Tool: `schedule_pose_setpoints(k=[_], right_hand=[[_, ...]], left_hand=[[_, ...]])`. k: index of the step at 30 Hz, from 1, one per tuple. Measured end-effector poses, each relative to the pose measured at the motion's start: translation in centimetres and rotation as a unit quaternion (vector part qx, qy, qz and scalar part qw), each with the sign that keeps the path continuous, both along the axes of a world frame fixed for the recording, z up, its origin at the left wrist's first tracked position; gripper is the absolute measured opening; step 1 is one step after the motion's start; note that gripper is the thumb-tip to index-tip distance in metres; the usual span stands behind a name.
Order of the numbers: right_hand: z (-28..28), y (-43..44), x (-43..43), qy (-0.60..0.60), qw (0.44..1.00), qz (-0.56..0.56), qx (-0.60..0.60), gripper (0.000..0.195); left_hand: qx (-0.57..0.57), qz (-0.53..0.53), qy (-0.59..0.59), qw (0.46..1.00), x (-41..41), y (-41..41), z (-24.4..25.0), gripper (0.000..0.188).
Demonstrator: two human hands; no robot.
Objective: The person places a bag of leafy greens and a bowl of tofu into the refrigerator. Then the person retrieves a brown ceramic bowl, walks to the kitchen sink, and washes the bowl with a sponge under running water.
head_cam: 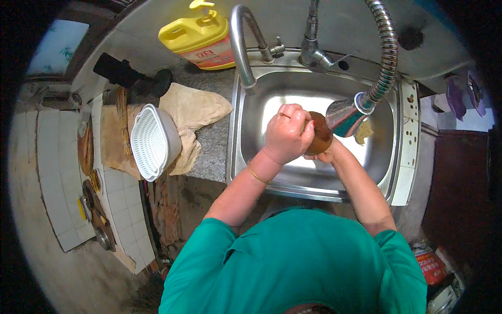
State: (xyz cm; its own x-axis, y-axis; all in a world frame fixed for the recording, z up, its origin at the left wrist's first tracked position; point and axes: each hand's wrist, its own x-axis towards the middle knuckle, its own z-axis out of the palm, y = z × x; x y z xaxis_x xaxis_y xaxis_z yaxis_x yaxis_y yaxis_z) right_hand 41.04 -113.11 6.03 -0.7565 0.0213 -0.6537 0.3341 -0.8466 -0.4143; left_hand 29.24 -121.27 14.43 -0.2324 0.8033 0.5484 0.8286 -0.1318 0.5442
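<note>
Over the stainless steel sink, both hands hold a brown, rounded, wet-looking object; its exact kind cannot be told. My left hand lies against its left side with the fingers curled and partly hidden. My right hand supports it from below and the right, largely hidden behind it. The spray head of a flexible metal faucet hangs just right of the object. A yellowish sponge or scrubber lies in the sink to the right.
A curved steel faucet reaches over the sink's left side. On the left counter are a white plastic basket, a beige cloth and a black stand-like object. A yellow pump jug stands behind.
</note>
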Motion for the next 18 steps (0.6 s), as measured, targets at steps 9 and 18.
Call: schedule_pose_setpoints(k=[9,18], right_hand=[[-3.7,6.1,1.5,0.196,0.725,-0.042,0.659,0.044],[6.6,14.0,-0.1,-0.157,0.591,0.034,0.791,0.030]], left_hand=[[-0.006,0.054,0.028,0.998,-1.8,-0.5,-0.6,0.009],[-0.056,0.177,-0.455,0.871,-5.3,-3.1,-5.6,0.015]])
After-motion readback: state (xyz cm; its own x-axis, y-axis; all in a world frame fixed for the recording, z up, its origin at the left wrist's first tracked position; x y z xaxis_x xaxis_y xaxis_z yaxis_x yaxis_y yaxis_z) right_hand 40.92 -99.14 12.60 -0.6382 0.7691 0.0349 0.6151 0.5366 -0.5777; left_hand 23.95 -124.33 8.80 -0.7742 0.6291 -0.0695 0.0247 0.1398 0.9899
